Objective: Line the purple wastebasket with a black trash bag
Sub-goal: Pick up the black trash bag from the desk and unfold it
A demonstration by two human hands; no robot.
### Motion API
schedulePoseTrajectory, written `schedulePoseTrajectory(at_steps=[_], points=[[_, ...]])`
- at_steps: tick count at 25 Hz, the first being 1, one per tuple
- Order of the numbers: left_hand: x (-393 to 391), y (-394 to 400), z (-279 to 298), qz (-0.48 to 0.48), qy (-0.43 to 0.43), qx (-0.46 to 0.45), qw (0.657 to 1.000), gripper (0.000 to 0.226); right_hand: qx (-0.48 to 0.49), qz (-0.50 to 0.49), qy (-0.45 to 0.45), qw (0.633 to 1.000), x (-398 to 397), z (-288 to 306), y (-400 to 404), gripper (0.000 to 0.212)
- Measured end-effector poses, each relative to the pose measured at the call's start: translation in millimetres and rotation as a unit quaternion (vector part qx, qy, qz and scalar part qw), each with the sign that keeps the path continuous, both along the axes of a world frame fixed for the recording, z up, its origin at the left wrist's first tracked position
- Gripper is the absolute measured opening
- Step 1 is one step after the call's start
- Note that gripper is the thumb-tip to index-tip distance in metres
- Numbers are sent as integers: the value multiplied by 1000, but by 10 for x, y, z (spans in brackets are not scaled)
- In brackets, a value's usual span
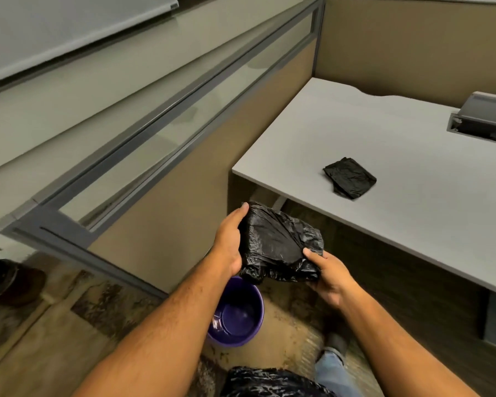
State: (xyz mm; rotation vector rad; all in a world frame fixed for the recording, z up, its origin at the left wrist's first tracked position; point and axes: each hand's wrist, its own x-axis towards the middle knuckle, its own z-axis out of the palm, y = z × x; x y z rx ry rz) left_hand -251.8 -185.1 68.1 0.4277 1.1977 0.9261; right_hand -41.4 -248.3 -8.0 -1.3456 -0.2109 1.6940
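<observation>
Where forearms cross it, purple wastebasket (235,313) partly hidden below folded bag (278,245).

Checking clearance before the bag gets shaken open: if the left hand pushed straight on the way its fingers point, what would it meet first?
Probably the desk edge: the left hand, gripping the black trash bag, points up-right towards it. Depth is unclear.

Head-worn view, steeply downward, close over floor (284,319)
</observation>
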Motion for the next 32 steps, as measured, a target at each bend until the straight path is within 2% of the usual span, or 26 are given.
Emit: schedulePoseTrajectory(at_steps=[2,4,6,8,10,12,14,16,20,22,23,24,26,27,28,29,31,32], points=[[-146,-151,-5,-1,-34,-15,999,59,-28,-1,-99,995,-230,-33,-194,33],[-224,-259,-38,8,-28,-14,999,55,-27,-34,-260,965,-383,34,-350,45],[-244,-370,-30,-24,-29,-6,999,43,73,-50,-343,935,-501,171,-462,48],[-240,-515,24,-75,-24,18,997,38,181,41,-320,929,-633,379,-559,60],[-219,-630,98,-123,16,53,991,48,224,129,-305,916,-740,507,-586,67],[-205,-727,166,-140,34,71,987,55,240,134,-330,903,-785,510,-610,45],[-250,-819,199,-128,8,81,988,53,206,79,-316,923,-785,438,-678,25],[-347,-916,243,-105,-7,92,990,51,152,18,-246,957,-726,354,-792,21],[-503,-1134,336,-58,19,99,993,48,34,-48,-92,994,-527,254,-1026,27],[-497,-1270,328,-55,87,108,989,45,3,-35,-93,995,-528,232,-1140,35],[-485,-1345,311,-64,133,117,982,45,10,1,-168,986,-571,227,-1204,42],[-475,-1418,289,-75,167,127,975,45,31,51,-286,956,-627,219,-1276,51],[-476,-1547,243,-95,192,143,966,48,105,116,-498,853,-757,239,-1418,63],[-482,-1601,219,-107,192,151,964,47,155,128,-542,816,-829,269,-1473,61],[-493,-1635,194,-119,193,160,961,45,194,141,-553,798,-894,286,-1507,55],[-511,-1658,170,-131,199,167,957,40,212,154,-548,794,-949,300,-1523,46],[-585,-1678,151,-146,239,188,941,27,203,172,-531,804,-1041,313,-1511,26],[-657,-1663,138,-159,293,210,919,21,192,177,-529,807,-1082,314,-1498,19]])
